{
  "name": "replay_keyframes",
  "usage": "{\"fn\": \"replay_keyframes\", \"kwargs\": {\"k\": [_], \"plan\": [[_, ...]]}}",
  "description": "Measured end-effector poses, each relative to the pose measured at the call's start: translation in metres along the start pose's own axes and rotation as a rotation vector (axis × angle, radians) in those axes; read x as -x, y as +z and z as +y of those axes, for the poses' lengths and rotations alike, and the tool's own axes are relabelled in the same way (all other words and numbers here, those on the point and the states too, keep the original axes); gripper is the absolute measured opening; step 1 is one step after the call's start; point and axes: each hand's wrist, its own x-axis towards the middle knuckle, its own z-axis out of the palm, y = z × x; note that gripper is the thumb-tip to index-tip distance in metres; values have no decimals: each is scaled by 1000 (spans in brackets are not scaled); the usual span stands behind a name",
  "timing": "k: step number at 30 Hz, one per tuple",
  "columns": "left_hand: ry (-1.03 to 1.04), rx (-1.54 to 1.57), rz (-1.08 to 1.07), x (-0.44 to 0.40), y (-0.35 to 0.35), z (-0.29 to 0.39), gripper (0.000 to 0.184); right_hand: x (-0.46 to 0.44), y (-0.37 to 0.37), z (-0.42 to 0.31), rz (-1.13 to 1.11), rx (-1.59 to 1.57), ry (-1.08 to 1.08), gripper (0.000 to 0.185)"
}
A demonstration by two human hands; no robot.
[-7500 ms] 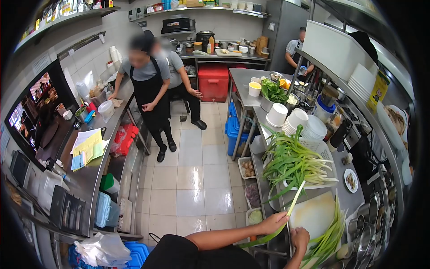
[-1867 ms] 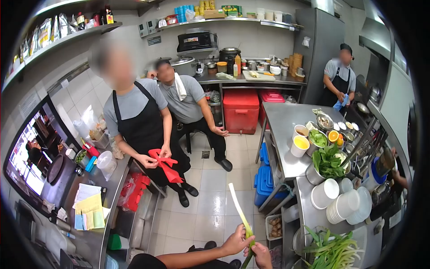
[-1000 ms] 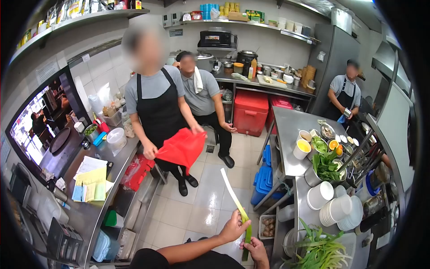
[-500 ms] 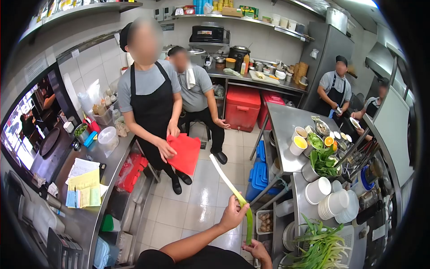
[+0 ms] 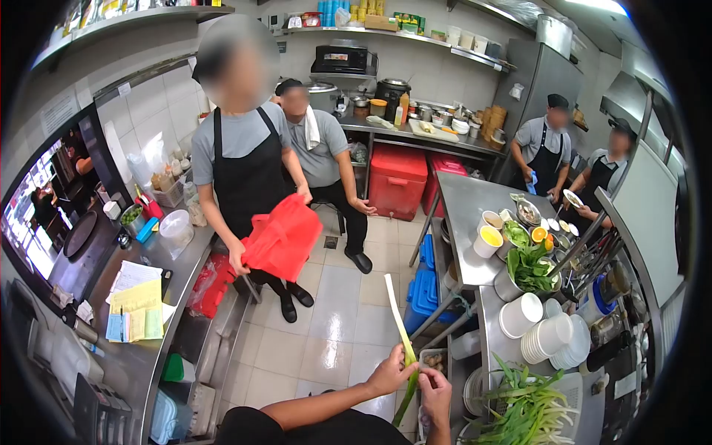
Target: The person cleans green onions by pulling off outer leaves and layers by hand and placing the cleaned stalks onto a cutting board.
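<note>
A long leek (image 5: 394, 302), white at its upper end and green lower down, stands tilted in front of my body. My left hand (image 5: 391, 373) is closed around its middle, where white turns to green. My right hand (image 5: 435, 391) is beside the left one, its fingertips pinched on the green part. The green lower end hangs down below both hands. To the right, a pile of spring onions (image 5: 530, 408) with green tops and pale ends lies in a white tray.
A co-worker (image 5: 241, 148) holds a red bag (image 5: 282, 239) ahead on the left; another person (image 5: 319, 141) sits behind. Two more people stand at the far right. A steel counter (image 5: 460, 193) with pots and greens is on my right, another counter (image 5: 141, 363) with papers on my left.
My right hand has moved up the leek to beside my left hand. The leek has shifted right and lower, more upright. The co-worker's red bag has swung left and opened out.
</note>
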Motion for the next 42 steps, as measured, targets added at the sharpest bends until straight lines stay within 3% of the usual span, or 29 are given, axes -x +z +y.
{"fn": "replay_keyframes", "kwargs": {"k": [3, 5, 9, 16, 23, 29, 35, 42], "plan": [[6, -4, -21, 8, 2, 3, 57, 6, 7, 13, 6, -24, 9, 18], [-108, -103, -36, 16, 2, 6, 57, 11, 10, 24, 53, -293, 120, 15], [-37, -62, 23, 31, 8, -5, 58, 20, 7, 53, -36, -292, 171, 15], [-89, -108, 95, 61, 14, -18, 57, 32, 6, 67, -141, -412, 287, 18], [-132, -101, 206, 88, 15, -17, 57, 48, 2, 58, -334, -474, 323, 21], [-110, -32, 226, 97, 19, -21, 52, 54, -5, 72, -373, -466, 292, 24], [-60, 159, 141, 76, 21, -9, 48, 57, -17, 43, -294, -453, 270, 27], [-69, 209, 24, 78, 17, -2, 56, 70, -6, 45, -128, -359, 184, 17]]}}
